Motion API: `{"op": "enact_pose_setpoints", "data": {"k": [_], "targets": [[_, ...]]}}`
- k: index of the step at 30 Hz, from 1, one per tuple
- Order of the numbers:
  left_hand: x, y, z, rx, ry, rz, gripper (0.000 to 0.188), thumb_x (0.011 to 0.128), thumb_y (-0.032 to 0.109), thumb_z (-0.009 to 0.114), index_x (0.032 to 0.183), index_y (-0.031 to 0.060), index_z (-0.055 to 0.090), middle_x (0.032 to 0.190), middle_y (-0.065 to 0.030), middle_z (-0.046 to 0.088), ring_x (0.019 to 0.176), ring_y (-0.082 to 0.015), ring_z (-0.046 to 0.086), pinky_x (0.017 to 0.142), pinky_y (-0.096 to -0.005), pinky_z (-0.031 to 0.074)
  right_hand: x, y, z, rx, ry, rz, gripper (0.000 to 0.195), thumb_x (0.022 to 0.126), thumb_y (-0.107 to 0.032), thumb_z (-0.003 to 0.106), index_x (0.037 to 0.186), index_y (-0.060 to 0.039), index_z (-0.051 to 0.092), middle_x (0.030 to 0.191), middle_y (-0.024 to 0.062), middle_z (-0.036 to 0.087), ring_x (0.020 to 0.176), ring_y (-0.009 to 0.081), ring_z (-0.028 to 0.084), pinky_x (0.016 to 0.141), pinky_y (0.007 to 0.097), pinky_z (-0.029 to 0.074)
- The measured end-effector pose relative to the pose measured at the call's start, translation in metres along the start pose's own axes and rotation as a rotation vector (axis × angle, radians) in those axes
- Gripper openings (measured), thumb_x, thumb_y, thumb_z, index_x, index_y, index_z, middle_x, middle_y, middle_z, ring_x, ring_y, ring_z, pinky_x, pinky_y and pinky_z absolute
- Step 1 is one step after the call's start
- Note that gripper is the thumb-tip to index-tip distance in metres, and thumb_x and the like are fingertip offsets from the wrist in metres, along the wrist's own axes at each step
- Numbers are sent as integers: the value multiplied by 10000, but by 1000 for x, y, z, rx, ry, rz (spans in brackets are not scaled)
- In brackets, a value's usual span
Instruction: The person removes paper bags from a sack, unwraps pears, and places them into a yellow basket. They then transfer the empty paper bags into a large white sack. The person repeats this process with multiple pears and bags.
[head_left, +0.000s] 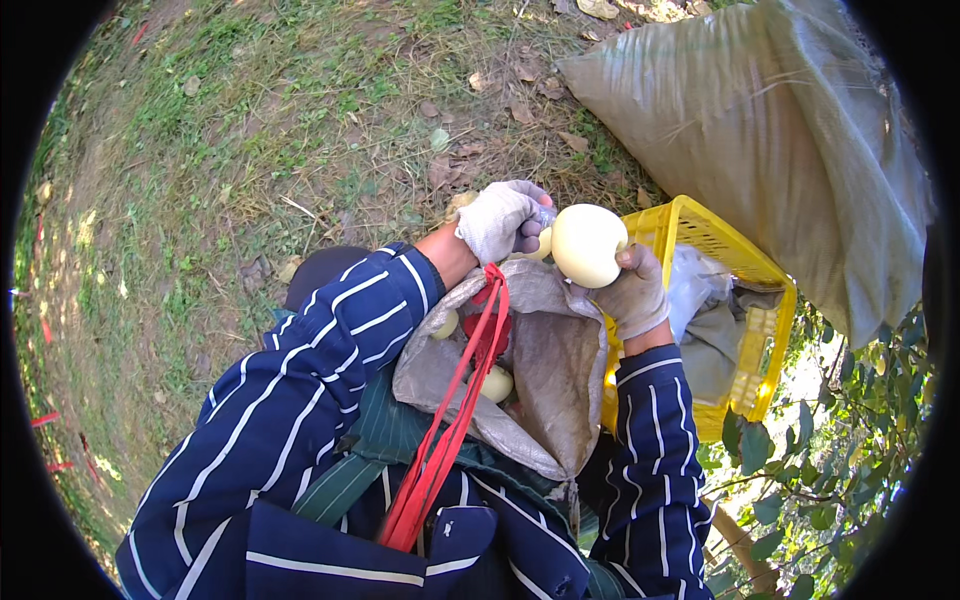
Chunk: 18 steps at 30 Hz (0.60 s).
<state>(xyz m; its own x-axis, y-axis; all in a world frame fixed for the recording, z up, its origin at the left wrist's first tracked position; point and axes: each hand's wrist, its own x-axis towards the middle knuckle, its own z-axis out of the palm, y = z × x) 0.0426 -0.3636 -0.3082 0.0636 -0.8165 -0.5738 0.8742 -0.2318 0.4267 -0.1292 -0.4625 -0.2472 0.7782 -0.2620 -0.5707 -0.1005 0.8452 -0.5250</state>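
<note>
My right hand, in a fingerless worn glove, holds a large pale yellow apple by its stem side. My left hand, in a similar pale glove, pinches a piece of clear plastic film just left of that apple. Below both hands a woven sack hangs open at my front. A pale fruit and something red lie inside it. Red straps run from my chest over the sack's mouth. Another pale fruit shows partly behind the held apple.
A yellow plastic crate with clear plastic and grey cloth inside stands at the right. Behind it lies a large woven tarp or sack. Leafy branches reach in at lower right. Grass and dry leaves cover the ground.
</note>
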Motion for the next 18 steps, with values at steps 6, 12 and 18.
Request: {"op": "enact_pose_setpoints", "data": {"k": [6,12,18], "targets": [[0,-1,3,28,-39,-22,182,791,-66,487,927,46,533,702,-27,527,527,-105,482,457,-261,444,-2,3,-5,-61,-111,-41,767,598,-200,562,1302,57,399,1244,208,519,1124,333,527,1018,404,393],[2,-3,6,49,22,11,178,794,-65,460,915,44,532,689,-23,514,501,-103,459,436,-257,426,13,15,-7,-457,210,-219,687,619,-98,589,1272,48,433,1111,154,572,1013,242,560,911,316,447],[-2,-1,3,18,8,52,200,768,-82,410,892,35,515,678,-36,494,487,-105,431,413,-261,400,69,49,-36,-807,212,90,550,729,-93,660,1230,38,477,973,105,612,804,169,585,690,290,492]]}}
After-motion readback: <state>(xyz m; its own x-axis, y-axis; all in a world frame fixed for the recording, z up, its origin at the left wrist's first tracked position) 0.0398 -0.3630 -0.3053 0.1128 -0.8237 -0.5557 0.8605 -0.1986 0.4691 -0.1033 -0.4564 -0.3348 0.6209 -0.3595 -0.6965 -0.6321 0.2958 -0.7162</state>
